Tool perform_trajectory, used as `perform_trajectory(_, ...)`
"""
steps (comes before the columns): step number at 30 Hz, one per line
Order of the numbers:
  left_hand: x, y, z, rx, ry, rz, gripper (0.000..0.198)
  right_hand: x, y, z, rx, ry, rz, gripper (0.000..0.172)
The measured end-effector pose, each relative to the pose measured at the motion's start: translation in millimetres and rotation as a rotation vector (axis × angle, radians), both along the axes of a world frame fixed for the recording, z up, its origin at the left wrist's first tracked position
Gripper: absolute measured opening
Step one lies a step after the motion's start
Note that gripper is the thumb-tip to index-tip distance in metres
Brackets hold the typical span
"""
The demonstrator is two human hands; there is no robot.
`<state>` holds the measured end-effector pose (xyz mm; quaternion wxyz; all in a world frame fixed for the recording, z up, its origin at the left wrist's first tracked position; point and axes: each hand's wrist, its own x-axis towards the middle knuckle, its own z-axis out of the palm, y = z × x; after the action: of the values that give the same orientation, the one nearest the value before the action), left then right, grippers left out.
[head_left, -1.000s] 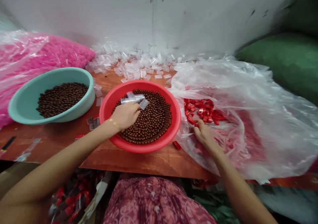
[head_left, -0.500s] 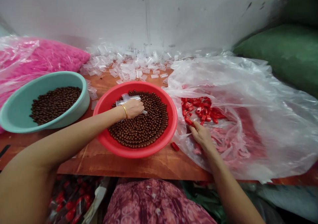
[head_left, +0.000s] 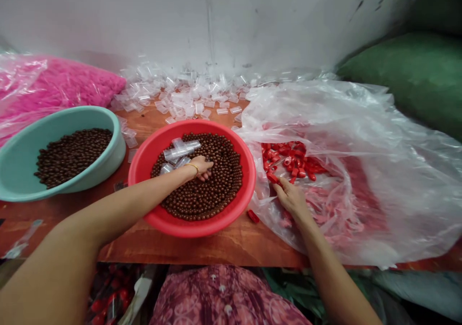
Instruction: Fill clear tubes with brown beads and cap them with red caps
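Observation:
My left hand (head_left: pixel 202 167), with a gold bangle at the wrist, reaches into a red basin (head_left: pixel 193 228) of glossy small brown balls (head_left: pixel 216 190). Its fingers are curled in among the balls and closed on some; how many is hidden. Several clear plastic containers (head_left: pixel 180 149) lie on the balls, just behind that hand. To the right, my right hand (head_left: pixel 291 195) pinches a red plastic cap (head_left: pixel 272 178) at the mouth of a clear plastic bag (head_left: pixel 346 108). More red plastic pieces (head_left: pixel 292 156) are heaped beyond its fingertips.
A teal basin (head_left: pixel 119 147) with brown balls stands at the left, before a bag of pink pieces (head_left: pixel 79 84). Clear plastic pieces (head_left: pixel 191 99) are strewn along the wall. One red piece (head_left: pixel 253 216) lies on the table (head_left: pixel 231 245). A green sack (head_left: pixel 407 75) sits at the right.
My left hand has moved right and slightly down, off the clear containers and into the brown balls. The containers stay in the basin. My right hand still holds the red cap.

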<state>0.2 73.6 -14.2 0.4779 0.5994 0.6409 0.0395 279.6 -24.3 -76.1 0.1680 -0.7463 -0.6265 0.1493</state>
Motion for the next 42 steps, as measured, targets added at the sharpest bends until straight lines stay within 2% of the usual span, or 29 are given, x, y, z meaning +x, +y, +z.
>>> perform_trajectory(4, 5.7, 0.7, -9.8, 0.039, -0.277, 0.155, 0.016, -1.2, -0.4, 2.6, -0.001, 0.026, -0.012, 0.029)
perform_trajectory(8, -2.9, -2.2, -7.7, 0.052, -0.444, 0.188, 0.019, -0.9, -0.3, 1.5, 0.032, 0.093, -0.031, 0.029)
perform_trajectory(11, -10.1, -3.2, -4.2, 0.099, -0.608, 0.211, 0.033, 0.2, 0.2, -0.5, 0.056, 0.179, -0.048, 0.029)
perform_trajectory(15, -17.0, -8.3, 3.1, 0.104, -0.932, 0.150, 0.053, 2.3, -0.4, -4.6, 0.109, 0.262, -0.047, 0.028)
perform_trajectory(20, -25.2, -25.4, 17.7, 0.057, -0.979, 0.112, 0.049, 5.2, -3.1, -8.2, 0.239, 0.429, -0.113, 0.029)
perform_trajectory(23, -29.4, -38.0, 25.4, 0.028, -0.990, 0.125, 0.045, 1.3, -4.5, 2.5, 0.265, 0.463, -0.158, 0.026)
perform_trajectory(27, -32.3, -52.4, 31.7, -0.082, -0.957, 0.098, 0.045, -19.3, -2.6, 38.0, 0.330, 0.749, -0.156, 0.020)
perform_trajectory(31, -30.5, -59.3, 32.8, -0.089, -0.927, 0.043, 0.049, -55.2, 3.7, 78.1, 0.226, 0.963, 0.020, 0.025)
perform_trajectory(34, -26.9, -59.9, 31.4, -0.049, -0.920, -0.025, 0.050, -85.2, 8.6, 97.9, 0.137, 0.978, 0.212, 0.035)
perform_trajectory(38, -23.5, -58.8, 31.0, -0.020, -0.959, -0.123, 0.048, -117.4, 16.5, 108.8, 0.124, 0.898, 0.392, 0.028)
perform_trajectory(42, -24.7, -57.1, 33.6, -0.042, -1.011, -0.189, 0.045, -132.1, 26.5, 108.4, 0.152, 0.875, 0.521, 0.027)
